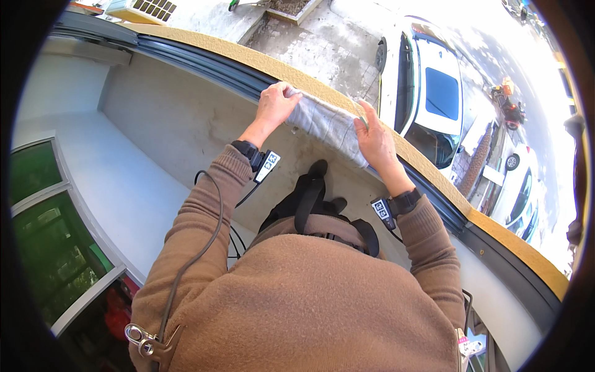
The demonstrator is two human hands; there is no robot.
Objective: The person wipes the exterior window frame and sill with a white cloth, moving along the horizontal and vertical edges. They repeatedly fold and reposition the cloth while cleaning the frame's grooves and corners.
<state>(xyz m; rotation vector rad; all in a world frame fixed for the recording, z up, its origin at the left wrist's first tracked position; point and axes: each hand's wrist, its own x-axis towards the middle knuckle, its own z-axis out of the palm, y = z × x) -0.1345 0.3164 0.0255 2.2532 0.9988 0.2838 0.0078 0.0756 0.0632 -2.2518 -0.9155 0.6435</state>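
Note:
A grey cloth (323, 123) with faint lines lies draped over the dark metal window track (200, 58) at the top of a low wall. My left hand (278, 108) pinches the cloth's left end between thumb and fingers. At the cloth's right end is my right hand (377, 142), with a thin translucent object (362, 116) between its thumb and fingers; what it is exactly, I cannot tell. Dark straps with small marked devices are on both wrists, the left device (267, 166) and the right device (382, 212).
A rough yellow ledge (297, 72) runs outside the track. Beyond and below it are a parked white car (437, 60), a motorcycle (511, 111) and a planter (295, 9). A black cable (218, 218) hangs along my left arm. Green-tinted window panes (56, 255) stand at left.

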